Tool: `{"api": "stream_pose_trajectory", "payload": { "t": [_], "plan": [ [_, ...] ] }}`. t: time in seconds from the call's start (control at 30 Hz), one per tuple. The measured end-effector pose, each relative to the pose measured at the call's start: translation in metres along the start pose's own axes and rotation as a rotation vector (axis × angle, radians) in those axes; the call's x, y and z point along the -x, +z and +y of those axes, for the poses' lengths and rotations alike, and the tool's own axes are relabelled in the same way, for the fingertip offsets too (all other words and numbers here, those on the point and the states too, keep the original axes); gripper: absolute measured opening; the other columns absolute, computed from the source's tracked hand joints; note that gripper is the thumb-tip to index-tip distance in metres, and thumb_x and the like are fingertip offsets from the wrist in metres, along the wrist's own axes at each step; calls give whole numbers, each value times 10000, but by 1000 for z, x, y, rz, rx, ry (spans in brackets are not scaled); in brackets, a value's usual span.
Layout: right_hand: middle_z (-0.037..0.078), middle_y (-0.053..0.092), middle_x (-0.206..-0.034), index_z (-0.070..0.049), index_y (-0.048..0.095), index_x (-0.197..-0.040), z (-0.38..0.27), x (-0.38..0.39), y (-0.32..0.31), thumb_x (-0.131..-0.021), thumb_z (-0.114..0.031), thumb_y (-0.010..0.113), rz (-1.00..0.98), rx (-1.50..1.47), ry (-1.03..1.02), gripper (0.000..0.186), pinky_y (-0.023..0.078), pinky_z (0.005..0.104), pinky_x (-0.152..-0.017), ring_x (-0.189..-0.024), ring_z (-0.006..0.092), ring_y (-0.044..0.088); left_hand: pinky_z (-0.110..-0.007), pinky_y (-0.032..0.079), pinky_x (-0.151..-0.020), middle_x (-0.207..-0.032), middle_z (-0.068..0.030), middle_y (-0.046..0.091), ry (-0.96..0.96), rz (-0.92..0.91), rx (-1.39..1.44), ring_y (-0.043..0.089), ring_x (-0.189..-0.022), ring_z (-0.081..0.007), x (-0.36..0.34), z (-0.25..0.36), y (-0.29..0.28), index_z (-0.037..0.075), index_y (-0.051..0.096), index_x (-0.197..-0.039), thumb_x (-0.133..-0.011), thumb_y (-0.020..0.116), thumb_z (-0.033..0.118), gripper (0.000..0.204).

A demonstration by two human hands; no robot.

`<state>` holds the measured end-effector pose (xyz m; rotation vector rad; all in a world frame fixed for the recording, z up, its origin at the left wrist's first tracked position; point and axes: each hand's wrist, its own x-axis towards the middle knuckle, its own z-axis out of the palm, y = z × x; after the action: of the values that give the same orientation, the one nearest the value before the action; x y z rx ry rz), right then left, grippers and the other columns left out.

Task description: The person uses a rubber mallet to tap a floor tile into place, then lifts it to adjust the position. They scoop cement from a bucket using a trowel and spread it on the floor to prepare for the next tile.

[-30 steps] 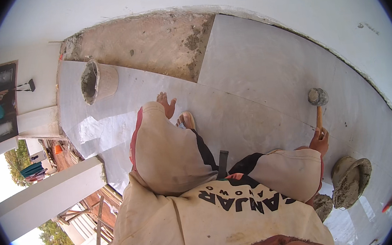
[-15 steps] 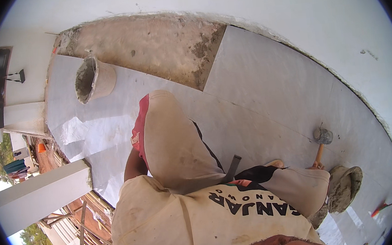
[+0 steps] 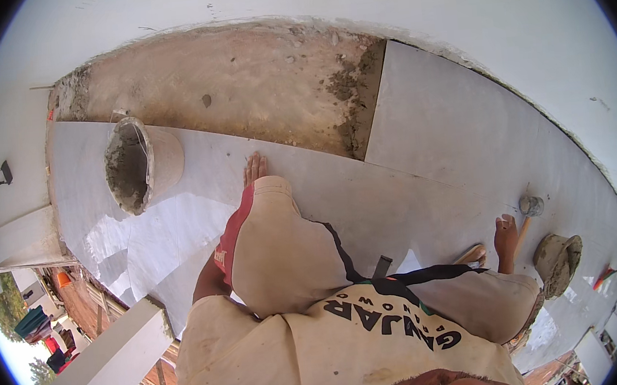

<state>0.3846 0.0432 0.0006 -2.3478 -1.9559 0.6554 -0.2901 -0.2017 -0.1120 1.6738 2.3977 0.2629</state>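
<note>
My left hand (image 3: 254, 169) rests with fingers extended on the large pale grey floor tile (image 3: 322, 184), just beyond my bent left knee and near the tile's edge by the bare strip. My right hand (image 3: 505, 238) is beside the mallet, fingers apart and loosely bent, apparently empty. The mallet has a dirty grey head (image 3: 530, 205) and wooden handle (image 3: 523, 233) and lies on the tiles. A mortar-crusted container (image 3: 556, 266) stands right of that hand. A white bucket (image 3: 164, 157) with wet grey mortar inside stands to the left of my left hand.
A bare, rough strip of floor (image 3: 218, 83) runs between the tiles and the white wall (image 3: 306, 2). A white pillar (image 3: 110, 356) rises at lower left, with scaffolding timber and clothing outside. A red-tipped tool (image 3: 601, 277) lies at far right.
My right hand has let go of the mallet handle. My left hand, hidden half a second ago, shows again on the tile. The view has shifted, and my knees have moved.
</note>
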Motion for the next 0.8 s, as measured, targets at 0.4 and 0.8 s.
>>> {"api": "stream_pose_trajectory", "payload": {
  "t": [0.4,0.8],
  "plan": [
    [134,693,-848,19,624,-1113,-89,79,31,-926,-196,610,-268,-200,183,286,528,334,-680,-725,212,668,-594,111,-1181,-1333,-197,485,72,30,-62,353,-1352,-386,-99,-83,-40,15,519,-1284,-919,521,433,555],
    [206,688,-853,-3,652,-998,-178,185,-5,-910,-223,575,-96,-195,130,249,500,421,-802,-853,359,665,-570,292,-1057,-1092,-196,580,233,13,-150,514,-1086,-394,-100,-94,-27,-10,596,-1088,-997,456,411,453]
  ]
}}
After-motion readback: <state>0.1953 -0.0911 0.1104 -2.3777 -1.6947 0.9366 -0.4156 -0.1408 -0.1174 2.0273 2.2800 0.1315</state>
